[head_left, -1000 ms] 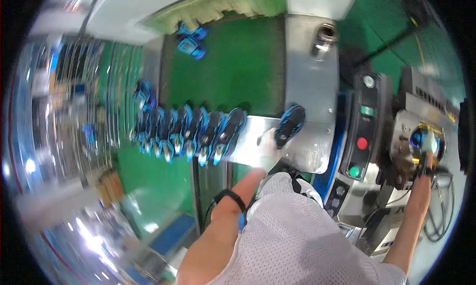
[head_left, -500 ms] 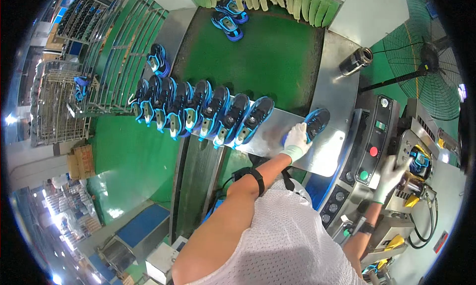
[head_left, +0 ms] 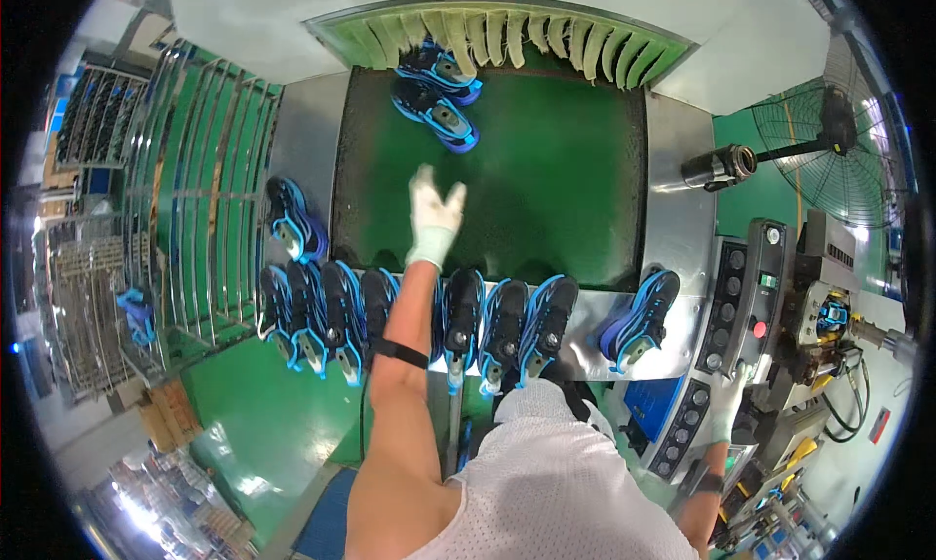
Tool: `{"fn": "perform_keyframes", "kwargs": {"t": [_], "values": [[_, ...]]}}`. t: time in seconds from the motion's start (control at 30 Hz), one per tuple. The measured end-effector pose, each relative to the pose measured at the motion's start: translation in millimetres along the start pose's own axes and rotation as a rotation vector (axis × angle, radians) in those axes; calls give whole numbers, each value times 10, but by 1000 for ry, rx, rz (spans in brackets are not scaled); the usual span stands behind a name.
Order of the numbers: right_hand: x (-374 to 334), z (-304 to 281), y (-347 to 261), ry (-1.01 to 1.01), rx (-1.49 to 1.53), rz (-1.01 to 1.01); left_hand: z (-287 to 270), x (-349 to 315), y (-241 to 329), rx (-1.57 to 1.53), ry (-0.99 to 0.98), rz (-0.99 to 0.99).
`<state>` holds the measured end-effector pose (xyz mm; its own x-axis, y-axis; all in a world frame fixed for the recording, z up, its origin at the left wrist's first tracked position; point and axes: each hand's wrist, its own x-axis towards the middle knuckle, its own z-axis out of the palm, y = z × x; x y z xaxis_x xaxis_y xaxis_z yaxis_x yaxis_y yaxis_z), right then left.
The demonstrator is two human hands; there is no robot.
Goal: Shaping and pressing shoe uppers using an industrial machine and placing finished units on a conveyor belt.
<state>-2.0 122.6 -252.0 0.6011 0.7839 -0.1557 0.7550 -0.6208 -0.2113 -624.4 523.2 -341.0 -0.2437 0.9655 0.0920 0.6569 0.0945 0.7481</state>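
Note:
My left hand point(head_left: 436, 212), in a white glove, reaches out over the green conveyor belt point(head_left: 556, 190) with its fingers spread and nothing in them. Beyond its fingertips lie two black and blue sneakers point(head_left: 436, 115), the farther one partly under a fringed curtain. Under my left forearm, a row of similar sneakers point(head_left: 461, 316) stands along a metal shelf; the forearm hides part of it. A single sneaker point(head_left: 641, 318) sits apart at the shelf's right. My gloved right hand point(head_left: 725, 401) is at the lower end of a control panel point(head_left: 753, 297), fingers extended and apart, touching or close to it.
A green fringed curtain point(head_left: 517, 38) hangs over the belt's far end. One more sneaker point(head_left: 294, 221) stands on the left metal ledge. A dark flask point(head_left: 720, 167) lies on the right ledge, near a large fan point(head_left: 829, 141). Metal racks point(head_left: 210, 199) stand at left, machinery at right.
My left hand has let go of the single sneaker and moved left and forward over the belt. My right hand has moved from beside the machine to the panel's lower end. The view has turned.

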Motion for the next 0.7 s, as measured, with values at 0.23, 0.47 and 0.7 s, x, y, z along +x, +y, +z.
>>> {"fn": "perform_keyframes", "kwargs": {"t": [0.23,0.47,0.7], "values": [[-1159,140,-457,-343,183,413,340,1871,-73,64,-127,360],[-740,109,-1504,-283,326,273,392,1894,-241,173,-108,332],[-371,-282,-3368,-318,597,-151,214,355,762,-79,-384,336]]}}
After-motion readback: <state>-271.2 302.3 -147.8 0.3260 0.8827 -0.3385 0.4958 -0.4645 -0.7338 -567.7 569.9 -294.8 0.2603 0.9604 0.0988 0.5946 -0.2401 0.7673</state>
